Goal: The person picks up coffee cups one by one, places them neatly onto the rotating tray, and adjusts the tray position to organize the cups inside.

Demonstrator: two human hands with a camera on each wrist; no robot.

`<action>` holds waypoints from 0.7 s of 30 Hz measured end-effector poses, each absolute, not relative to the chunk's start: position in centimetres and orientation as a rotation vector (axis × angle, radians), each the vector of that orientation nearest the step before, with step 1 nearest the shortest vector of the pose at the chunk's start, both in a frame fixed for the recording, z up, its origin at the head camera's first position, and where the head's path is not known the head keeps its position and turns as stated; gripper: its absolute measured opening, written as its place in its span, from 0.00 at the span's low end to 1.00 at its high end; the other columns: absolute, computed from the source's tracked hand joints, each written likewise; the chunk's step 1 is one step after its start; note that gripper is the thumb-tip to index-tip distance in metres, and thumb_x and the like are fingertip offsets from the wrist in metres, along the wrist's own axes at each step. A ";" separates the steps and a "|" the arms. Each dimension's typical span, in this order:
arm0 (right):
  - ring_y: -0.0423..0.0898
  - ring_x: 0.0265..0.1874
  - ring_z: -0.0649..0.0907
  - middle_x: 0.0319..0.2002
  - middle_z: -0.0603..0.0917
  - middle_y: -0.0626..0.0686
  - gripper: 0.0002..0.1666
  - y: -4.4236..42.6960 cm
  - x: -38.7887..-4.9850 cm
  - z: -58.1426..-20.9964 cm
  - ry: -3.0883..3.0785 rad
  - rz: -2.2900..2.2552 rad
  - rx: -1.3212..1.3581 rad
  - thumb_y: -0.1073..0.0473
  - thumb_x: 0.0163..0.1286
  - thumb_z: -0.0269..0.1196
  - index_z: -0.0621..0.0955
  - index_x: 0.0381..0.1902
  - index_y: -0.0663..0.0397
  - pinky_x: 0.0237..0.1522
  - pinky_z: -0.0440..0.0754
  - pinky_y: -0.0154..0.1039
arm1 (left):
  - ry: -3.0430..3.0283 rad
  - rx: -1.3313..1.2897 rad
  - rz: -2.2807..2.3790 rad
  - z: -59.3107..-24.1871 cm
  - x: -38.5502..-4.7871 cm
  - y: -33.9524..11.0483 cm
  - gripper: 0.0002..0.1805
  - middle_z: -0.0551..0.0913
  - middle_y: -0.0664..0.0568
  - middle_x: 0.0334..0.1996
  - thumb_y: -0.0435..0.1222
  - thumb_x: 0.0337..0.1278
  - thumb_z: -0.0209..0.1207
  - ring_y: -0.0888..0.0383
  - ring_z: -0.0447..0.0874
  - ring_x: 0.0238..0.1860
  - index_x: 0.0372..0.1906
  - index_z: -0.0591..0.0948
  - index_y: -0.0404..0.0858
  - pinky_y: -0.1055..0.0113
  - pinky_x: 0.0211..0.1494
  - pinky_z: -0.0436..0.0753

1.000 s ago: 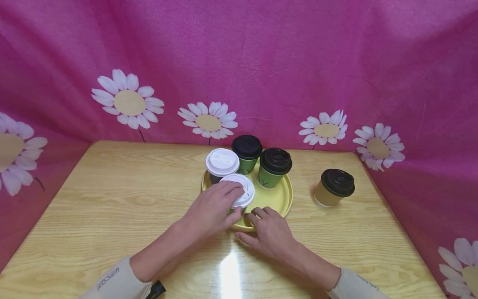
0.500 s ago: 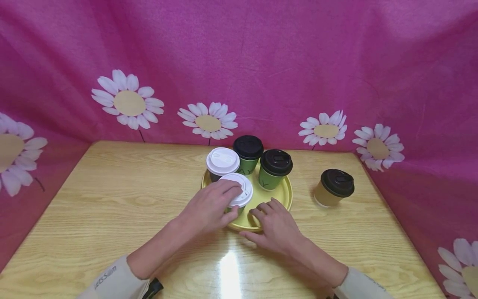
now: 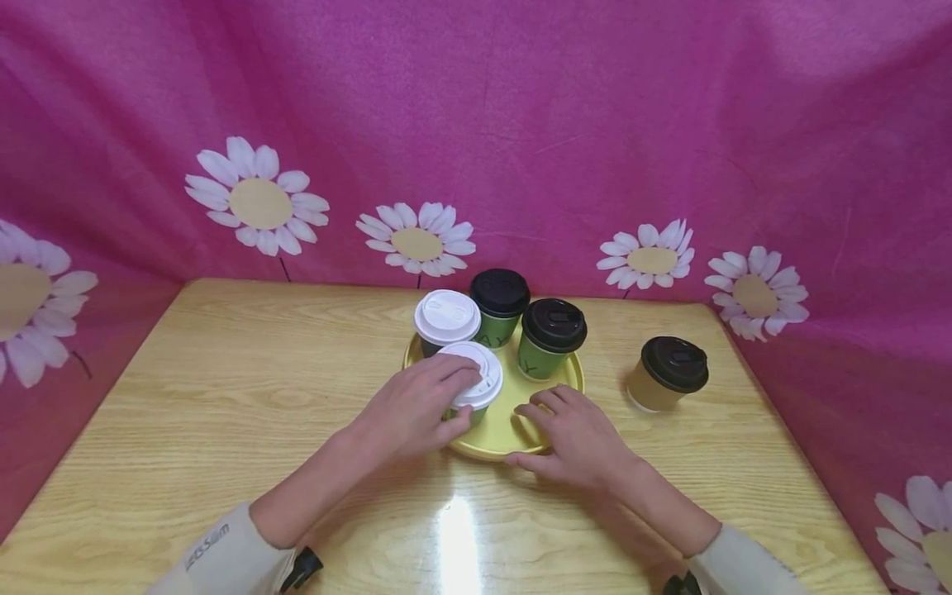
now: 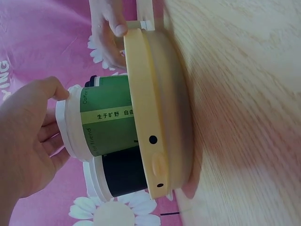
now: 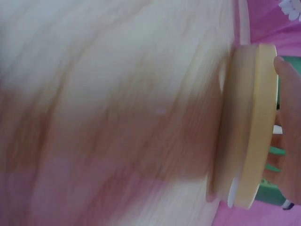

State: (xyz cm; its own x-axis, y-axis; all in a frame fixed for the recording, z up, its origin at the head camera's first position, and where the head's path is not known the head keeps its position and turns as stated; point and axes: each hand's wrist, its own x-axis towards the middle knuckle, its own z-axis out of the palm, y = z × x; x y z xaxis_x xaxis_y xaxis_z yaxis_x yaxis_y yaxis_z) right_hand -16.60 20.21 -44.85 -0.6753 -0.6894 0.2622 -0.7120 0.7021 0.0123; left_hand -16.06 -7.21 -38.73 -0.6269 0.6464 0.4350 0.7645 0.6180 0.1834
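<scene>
My left hand (image 3: pixel 418 406) holds a green paper coffee cup (image 4: pixel 110 117) by its white lid (image 3: pixel 476 376), fingers over the top and thumb at the side. The cup stands upright at the front of a round yellow tray (image 3: pixel 513 434). At the tray's front right rim is my right hand (image 3: pixel 583 438), fingers loosely bent over the inside and thumb by the outer edge; they enclose no cup. Behind the held cup stands a dark cup with a white lid (image 3: pixel 447 317). Two green cups with black lids, one at the back (image 3: pixel 500 293) and one at the right (image 3: pixel 554 326), share the tray.
A brown cup with a black lid (image 3: pixel 673 368) stands on the wooden table (image 3: pixel 260 372), right of the tray. A pink curtain (image 3: pixel 535 149) printed with daisies hangs behind the table and along its sides.
The black-lidded cups on the tray have shifted slightly right, and the held cup slightly left with my left hand. My right hand has slid rightward along the tray's rim.
</scene>
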 end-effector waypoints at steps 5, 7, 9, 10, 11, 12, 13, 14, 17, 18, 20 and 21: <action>0.52 0.51 0.77 0.47 0.80 0.51 0.38 21.3 -17.3 -45.1 -2.635 0.167 1.223 0.23 0.63 0.57 0.83 0.52 0.47 0.66 0.68 0.54 | -2.512 -1.142 -0.509 -38.8 -16.2 -7.3 0.21 0.81 0.48 0.53 0.38 0.56 0.63 0.52 0.77 0.59 0.54 0.81 0.34 0.59 0.65 0.75; 0.51 0.52 0.77 0.48 0.80 0.50 0.37 21.7 -17.5 -45.3 -2.642 0.159 1.249 0.24 0.63 0.57 0.82 0.53 0.46 0.67 0.66 0.55 | -2.522 -1.139 -0.510 -38.8 -16.2 -7.4 0.22 0.81 0.48 0.54 0.38 0.56 0.63 0.52 0.76 0.60 0.55 0.81 0.34 0.59 0.65 0.75; 0.51 0.54 0.77 0.49 0.80 0.50 0.37 22.1 -17.8 -45.5 -2.662 0.154 1.261 0.25 0.63 0.58 0.82 0.54 0.45 0.69 0.63 0.56 | -2.533 -1.135 -0.512 -38.8 -16.2 -7.4 0.22 0.81 0.48 0.54 0.38 0.56 0.63 0.52 0.76 0.60 0.55 0.81 0.34 0.59 0.65 0.75; 0.51 0.54 0.77 0.49 0.80 0.50 0.36 22.3 -17.9 -45.6 -2.668 0.153 1.267 0.25 0.64 0.57 0.81 0.54 0.45 0.69 0.63 0.56 | -2.539 -1.132 -0.514 -38.8 -16.2 -7.4 0.22 0.81 0.48 0.54 0.38 0.56 0.63 0.52 0.76 0.60 0.56 0.81 0.34 0.59 0.65 0.75; 0.51 0.54 0.77 0.49 0.80 0.50 0.36 22.5 -18.0 -45.7 -2.672 0.153 1.272 0.25 0.64 0.57 0.81 0.54 0.45 0.70 0.62 0.57 | -2.544 -1.132 -0.515 -38.8 -16.3 -7.4 0.22 0.81 0.48 0.54 0.38 0.57 0.62 0.52 0.76 0.60 0.56 0.81 0.34 0.59 0.65 0.75; 0.51 0.55 0.76 0.50 0.80 0.50 0.36 22.6 -18.1 -45.8 -2.672 0.155 1.277 0.25 0.64 0.57 0.81 0.54 0.45 0.70 0.62 0.57 | -2.548 -1.131 -0.519 -38.8 -16.3 -7.4 0.22 0.80 0.48 0.55 0.38 0.57 0.62 0.52 0.76 0.61 0.56 0.81 0.34 0.59 0.65 0.75; 0.51 0.55 0.76 0.50 0.80 0.50 0.36 22.8 -18.2 -45.8 -2.669 0.158 1.280 0.25 0.64 0.57 0.81 0.54 0.45 0.70 0.61 0.58 | -2.550 -1.133 -0.523 -38.8 -16.3 -7.5 0.22 0.80 0.48 0.55 0.38 0.57 0.62 0.52 0.75 0.61 0.56 0.81 0.34 0.59 0.65 0.75; 0.52 0.55 0.76 0.50 0.80 0.50 0.36 23.0 -18.3 -45.8 -2.666 0.164 1.283 0.25 0.65 0.57 0.81 0.54 0.46 0.70 0.61 0.58 | -2.551 -1.134 -0.528 -38.8 -16.3 -7.5 0.22 0.80 0.48 0.55 0.38 0.57 0.63 0.52 0.75 0.61 0.56 0.81 0.34 0.59 0.64 0.76; 0.52 0.55 0.76 0.50 0.81 0.50 0.35 23.4 -18.5 -45.9 -2.654 0.170 1.283 0.26 0.64 0.57 0.82 0.53 0.46 0.70 0.60 0.58 | -2.546 -1.142 -0.543 -38.8 -16.3 -7.6 0.22 0.80 0.48 0.55 0.37 0.56 0.62 0.52 0.75 0.61 0.56 0.81 0.34 0.59 0.65 0.75; 0.52 0.55 0.76 0.49 0.81 0.50 0.35 23.5 -18.6 -46.0 -2.651 0.169 1.283 0.26 0.64 0.58 0.82 0.52 0.46 0.70 0.60 0.58 | -2.542 -1.143 -0.546 -38.8 -16.3 -7.7 0.22 0.80 0.48 0.55 0.37 0.56 0.62 0.53 0.75 0.61 0.56 0.81 0.34 0.60 0.65 0.75; 0.51 0.55 0.76 0.49 0.81 0.50 0.35 23.6 -18.7 -46.1 -2.644 0.171 1.286 0.26 0.64 0.58 0.82 0.51 0.47 0.70 0.60 0.57 | -2.532 -1.148 -0.555 -38.7 -16.3 -7.8 0.22 0.80 0.48 0.55 0.36 0.56 0.62 0.52 0.75 0.60 0.56 0.81 0.34 0.60 0.65 0.75; 0.51 0.55 0.76 0.49 0.81 0.50 0.35 23.7 -18.7 -46.1 -2.641 0.172 1.289 0.26 0.63 0.59 0.82 0.51 0.47 0.70 0.60 0.57 | -2.528 -1.150 -0.558 -38.8 -16.4 -7.8 0.22 0.80 0.48 0.55 0.36 0.55 0.62 0.52 0.75 0.60 0.56 0.81 0.34 0.60 0.65 0.74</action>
